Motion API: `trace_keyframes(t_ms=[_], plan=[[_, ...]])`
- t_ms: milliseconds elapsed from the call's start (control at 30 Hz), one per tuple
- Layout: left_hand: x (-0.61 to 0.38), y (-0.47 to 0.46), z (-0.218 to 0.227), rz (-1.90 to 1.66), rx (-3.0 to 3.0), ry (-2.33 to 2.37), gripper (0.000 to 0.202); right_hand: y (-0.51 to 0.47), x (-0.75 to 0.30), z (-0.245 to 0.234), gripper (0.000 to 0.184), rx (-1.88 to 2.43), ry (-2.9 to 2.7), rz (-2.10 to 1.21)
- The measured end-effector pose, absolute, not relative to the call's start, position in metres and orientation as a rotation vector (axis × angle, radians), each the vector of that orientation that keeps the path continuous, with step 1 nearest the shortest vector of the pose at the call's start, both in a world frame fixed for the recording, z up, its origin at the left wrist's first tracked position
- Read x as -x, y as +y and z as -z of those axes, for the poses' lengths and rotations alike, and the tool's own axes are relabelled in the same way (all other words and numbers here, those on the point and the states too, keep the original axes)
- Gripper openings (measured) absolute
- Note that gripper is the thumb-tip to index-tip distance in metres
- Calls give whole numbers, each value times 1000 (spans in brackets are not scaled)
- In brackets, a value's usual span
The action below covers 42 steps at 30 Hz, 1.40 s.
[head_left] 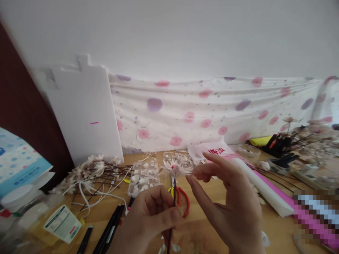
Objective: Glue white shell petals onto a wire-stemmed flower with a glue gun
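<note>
well, the left hand [150,215] is clenched around the dark stem [174,190], and the pale flower [176,169] stands at its top, above the hand and in front of the table's far half. the right hand [227,201] is raised just right of the flower, its fingertips [192,173] at the petals; whether they pinch anything, i cannot tell.

behind the flower, a plastic tray [129,190] has compartments filled with white petals, and a looser heap of petals [177,158] lies farther back. snips [184,201] with red and yellow handles lie under the hands, partly hidden by them. far right, a glass bowl [247,150] holds a little debris that is hard to make out. at near left stands a plastic jar [31,218] with a label [63,224], its contents unclear, and black pens [108,229] run off the bottom edge. flowering stems [90,173] and a white cable [87,197] lie far left. more blossoms [315,141] sit far right, cut off by the frame. a pixelated patch [316,215] hides whatever lies at near right.
</note>
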<state>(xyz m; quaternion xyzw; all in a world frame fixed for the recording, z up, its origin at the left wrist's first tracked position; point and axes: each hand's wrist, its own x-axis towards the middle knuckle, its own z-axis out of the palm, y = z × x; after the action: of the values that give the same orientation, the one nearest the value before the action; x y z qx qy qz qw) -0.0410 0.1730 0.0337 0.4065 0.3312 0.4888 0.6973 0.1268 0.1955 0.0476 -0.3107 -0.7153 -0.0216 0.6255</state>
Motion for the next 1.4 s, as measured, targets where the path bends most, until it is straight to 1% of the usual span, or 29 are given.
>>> trace_keyframes(t_ms=[233,433,700,900,1100,1400], plan=[[42,170,-39,-1094,-883,790,42,196,-127,-47,59,664,-1613,6],[43,172,-32,-1074,-878,775,40,196,-126,-48,58,659,-1613,29],[38,169,-42,-1085,-854,797,41,195,-126,-49,57,657,-1635,58],[40,173,-34,-1081,-895,770,38,197,-124,-50,55,672,-1640,109],[41,172,-34,-1064,-825,791,40,199,-124,-48,55,657,-1632,87],[42,172,-31,-1033,-816,694,31,196,-122,-48,55,670,-1602,86]])
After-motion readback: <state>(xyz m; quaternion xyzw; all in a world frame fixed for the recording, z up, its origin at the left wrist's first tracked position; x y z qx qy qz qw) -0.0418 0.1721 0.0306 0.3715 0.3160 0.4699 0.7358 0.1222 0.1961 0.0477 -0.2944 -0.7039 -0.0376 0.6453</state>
